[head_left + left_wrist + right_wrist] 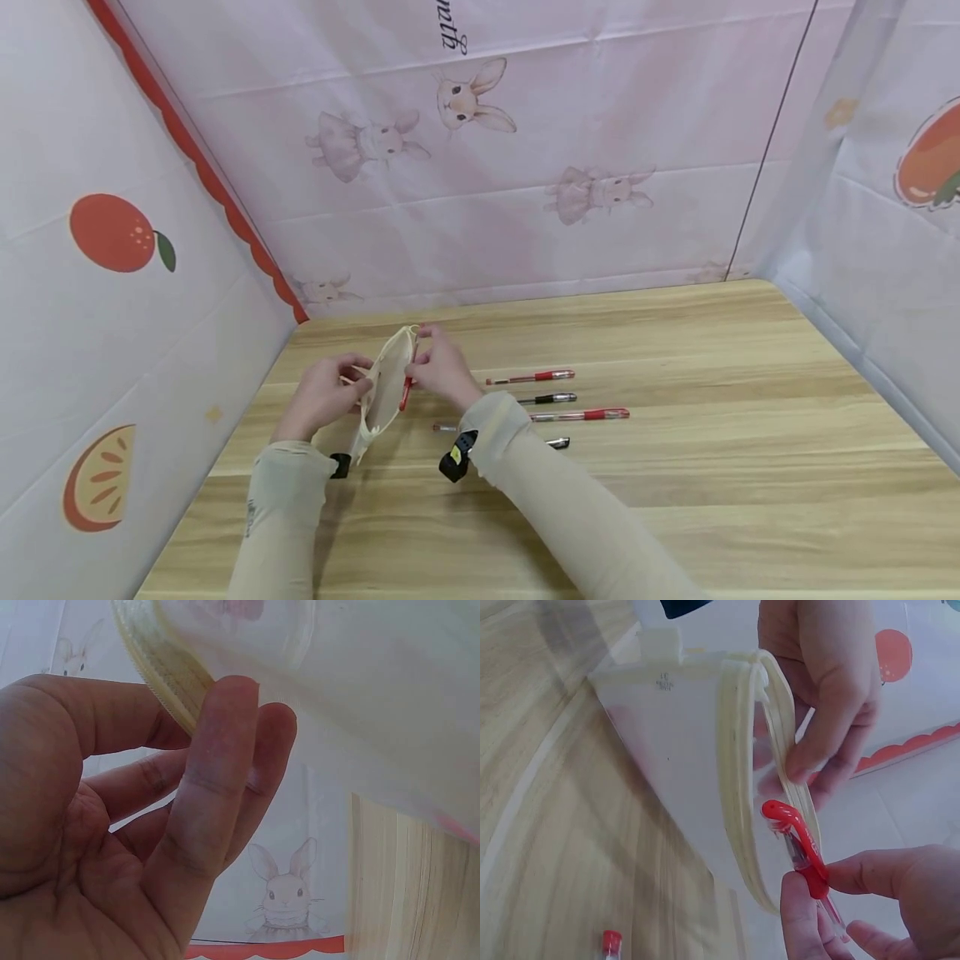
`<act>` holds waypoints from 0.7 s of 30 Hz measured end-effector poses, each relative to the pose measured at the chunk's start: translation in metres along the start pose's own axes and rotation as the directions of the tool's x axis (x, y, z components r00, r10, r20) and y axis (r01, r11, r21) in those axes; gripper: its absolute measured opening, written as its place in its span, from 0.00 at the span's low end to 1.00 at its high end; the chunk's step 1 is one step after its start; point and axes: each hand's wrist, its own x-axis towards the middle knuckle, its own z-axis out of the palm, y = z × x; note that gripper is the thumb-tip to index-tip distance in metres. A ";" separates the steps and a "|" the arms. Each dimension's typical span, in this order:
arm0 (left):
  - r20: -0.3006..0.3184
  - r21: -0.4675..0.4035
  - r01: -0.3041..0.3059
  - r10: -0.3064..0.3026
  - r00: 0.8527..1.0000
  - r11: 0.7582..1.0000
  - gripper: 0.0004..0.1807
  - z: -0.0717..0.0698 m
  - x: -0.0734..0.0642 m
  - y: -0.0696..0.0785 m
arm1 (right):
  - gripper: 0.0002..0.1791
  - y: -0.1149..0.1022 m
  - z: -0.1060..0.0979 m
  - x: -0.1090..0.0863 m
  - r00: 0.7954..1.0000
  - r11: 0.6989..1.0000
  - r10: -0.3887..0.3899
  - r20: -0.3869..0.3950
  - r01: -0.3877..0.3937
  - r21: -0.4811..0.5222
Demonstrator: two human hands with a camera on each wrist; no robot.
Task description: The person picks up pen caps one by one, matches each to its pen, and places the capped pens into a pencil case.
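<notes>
A translucent zip pouch [667,727] with cream edging stands up off the table, its mouth spread. My left hand [324,396] pinches one side of the zipper edge between thumb and fingers; the left wrist view shows that zipper edge [169,682] between the fingertips. My right hand [444,367] pinches a red-capped pen [407,392] at the opposite side of the mouth. In the right wrist view the pen's red cap [799,836] overlaps the opening, its clear barrel running down between my fingers.
On the table [712,483], right of the pouch, lie a short red pen [555,376], a black pen [558,398], a longer red pen [607,414] and another black-tipped pen [558,443] partly behind my right sleeve. Printed cloth walls [480,225] border the table.
</notes>
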 end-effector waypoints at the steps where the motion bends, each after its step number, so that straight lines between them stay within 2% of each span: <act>1: 0.001 0.000 0.000 0.000 1.000 1.000 0.20 0.000 0.000 0.000 | 0.38 -0.001 0.001 -0.001 1.000 1.000 0.003 0.002 -0.003 0.000; 13: 0.006 -0.010 -0.020 0.020 1.000 1.000 0.20 0.001 0.001 -0.001 | 0.35 -0.006 0.016 -0.005 1.000 0.999 0.015 0.025 -0.014 -0.046; 21: 0.013 0.012 -0.033 0.033 0.999 0.999 0.20 -0.002 0.001 -0.001 | 0.26 -0.009 0.014 -0.009 0.997 0.999 -0.003 0.075 0.007 -0.052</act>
